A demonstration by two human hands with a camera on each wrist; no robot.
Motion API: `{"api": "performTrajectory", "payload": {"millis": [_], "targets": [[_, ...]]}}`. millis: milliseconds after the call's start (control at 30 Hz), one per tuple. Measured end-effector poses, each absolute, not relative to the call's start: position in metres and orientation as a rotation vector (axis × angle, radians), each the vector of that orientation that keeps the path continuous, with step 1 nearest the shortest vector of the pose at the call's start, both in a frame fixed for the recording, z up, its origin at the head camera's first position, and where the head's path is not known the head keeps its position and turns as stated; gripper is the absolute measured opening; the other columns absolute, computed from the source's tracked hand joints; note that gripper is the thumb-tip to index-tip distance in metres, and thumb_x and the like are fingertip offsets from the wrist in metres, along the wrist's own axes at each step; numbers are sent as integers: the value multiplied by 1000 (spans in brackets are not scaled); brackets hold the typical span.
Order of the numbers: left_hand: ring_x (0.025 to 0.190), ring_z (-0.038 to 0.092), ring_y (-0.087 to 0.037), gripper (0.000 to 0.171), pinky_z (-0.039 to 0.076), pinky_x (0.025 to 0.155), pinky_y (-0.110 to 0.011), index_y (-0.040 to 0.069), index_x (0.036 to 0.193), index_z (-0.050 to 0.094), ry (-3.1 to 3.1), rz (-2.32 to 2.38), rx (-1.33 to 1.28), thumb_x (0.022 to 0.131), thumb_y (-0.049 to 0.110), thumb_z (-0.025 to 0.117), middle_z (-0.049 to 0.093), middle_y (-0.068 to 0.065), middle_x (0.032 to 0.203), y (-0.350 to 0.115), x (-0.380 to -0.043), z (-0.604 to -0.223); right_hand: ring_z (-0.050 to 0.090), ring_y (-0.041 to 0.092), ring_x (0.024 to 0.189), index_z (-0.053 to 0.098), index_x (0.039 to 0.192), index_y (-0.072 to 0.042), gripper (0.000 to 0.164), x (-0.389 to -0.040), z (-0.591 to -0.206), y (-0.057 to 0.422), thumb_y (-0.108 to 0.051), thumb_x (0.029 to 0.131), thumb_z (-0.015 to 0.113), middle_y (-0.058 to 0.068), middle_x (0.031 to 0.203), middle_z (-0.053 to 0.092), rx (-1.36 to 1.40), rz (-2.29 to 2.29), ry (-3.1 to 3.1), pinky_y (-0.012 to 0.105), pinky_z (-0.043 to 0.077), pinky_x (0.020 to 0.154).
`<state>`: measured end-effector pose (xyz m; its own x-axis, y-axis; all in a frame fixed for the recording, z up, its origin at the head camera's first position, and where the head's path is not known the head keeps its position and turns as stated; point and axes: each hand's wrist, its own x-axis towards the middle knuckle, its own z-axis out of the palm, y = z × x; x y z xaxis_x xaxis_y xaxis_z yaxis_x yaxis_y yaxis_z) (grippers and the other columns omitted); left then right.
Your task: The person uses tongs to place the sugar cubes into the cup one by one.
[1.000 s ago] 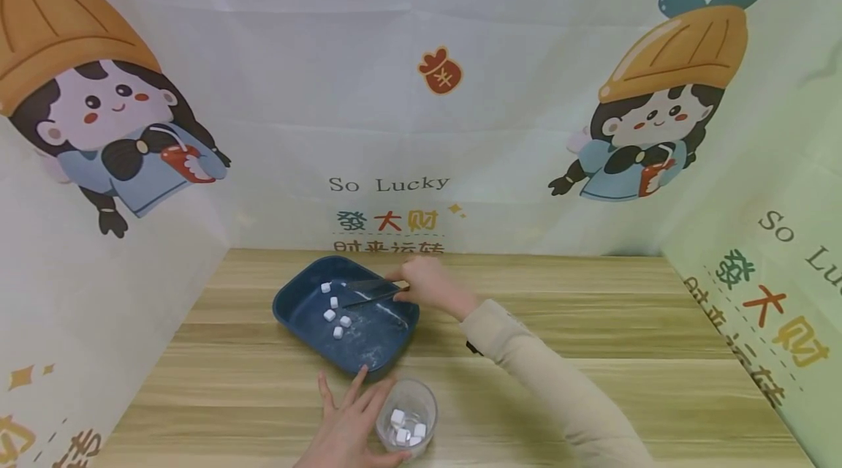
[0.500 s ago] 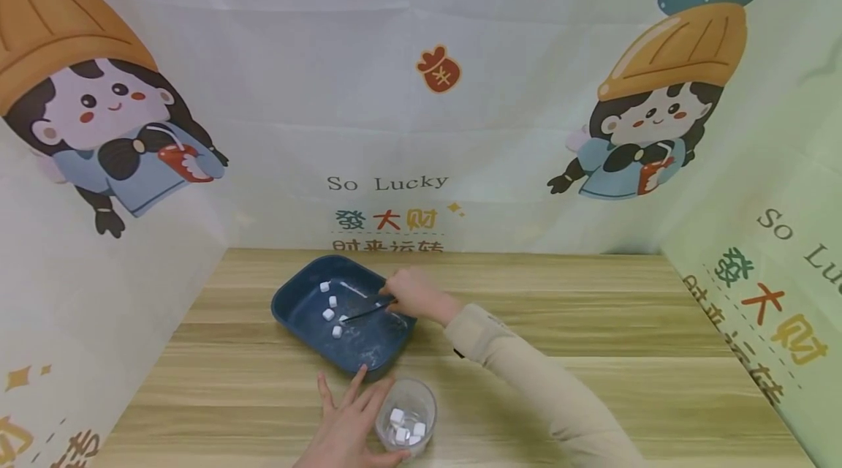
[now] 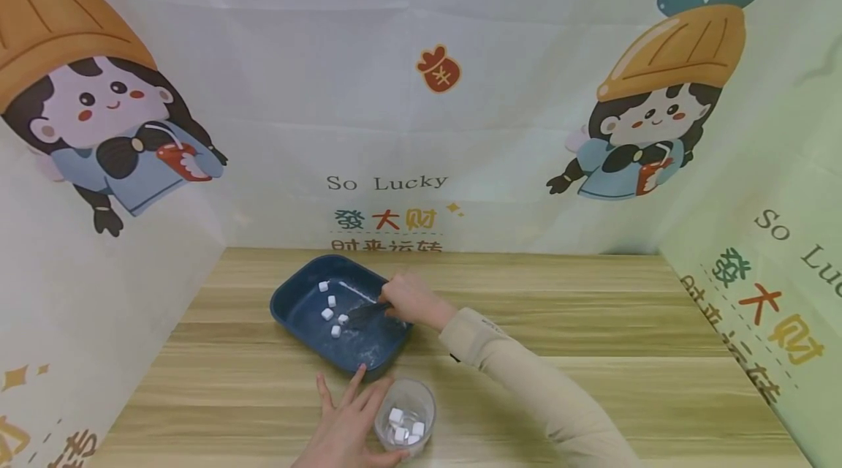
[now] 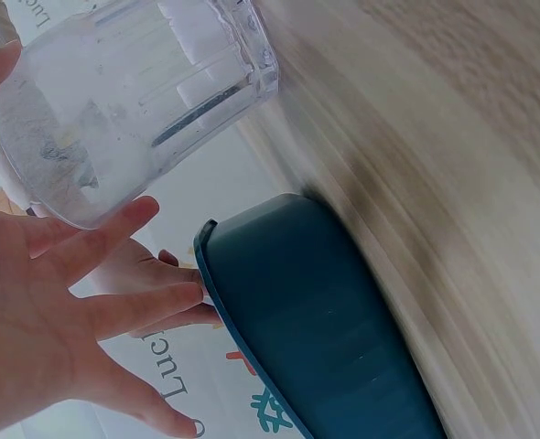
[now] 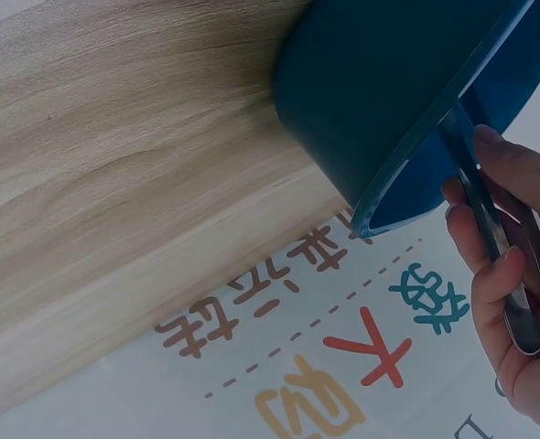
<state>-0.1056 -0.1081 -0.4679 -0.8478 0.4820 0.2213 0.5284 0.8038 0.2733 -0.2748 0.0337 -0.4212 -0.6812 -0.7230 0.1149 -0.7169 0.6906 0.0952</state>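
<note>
The backdrop reads "So Lucky"; "發大财"; "时来运转".

The person's beige-sleeved right arm reaches forward and leftward, the right grip pinching with curled fingers. The left grip lies nearer the body, its fingers spread and largely straight.
</note>
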Motion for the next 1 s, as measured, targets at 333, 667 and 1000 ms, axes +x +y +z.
{"api": "performTrajectory", "payload": {"millis": [333, 667, 1000], "targets": [[123, 38, -42, 87, 9, 82, -81, 7, 125, 46, -2861, -490, -801, 63, 67, 62, 54, -7, 124, -108, -106, -466, 65, 12, 74, 71, 94, -20, 22, -273, -420, 33, -26, 73, 71, -6, 88, 71, 1169, -63, -2744, 25, 51, 60], [124, 37, -42, 88, 8, 82, -81, 7, 126, 46, -2884, -495, -802, 64, 67, 61, 54, -8, 126, -109, -106, -466, 65, 12, 77, 71, 96, -18, 22, -272, -421, 35, -24, 75, 70, -4, 91, 70, 1187, -26, -2749, 24, 52, 63], [125, 36, -42, 88, 6, 83, -81, 7, 126, 46, -2887, -502, -795, 63, 68, 61, 53, -8, 126, -109, -106, -466, 65, 15, 81, 70, 96, -15, 22, -272, -417, 43, -23, 76, 69, 0, 91, 70, 1185, 51, -2748, 27, 52, 73]]}}
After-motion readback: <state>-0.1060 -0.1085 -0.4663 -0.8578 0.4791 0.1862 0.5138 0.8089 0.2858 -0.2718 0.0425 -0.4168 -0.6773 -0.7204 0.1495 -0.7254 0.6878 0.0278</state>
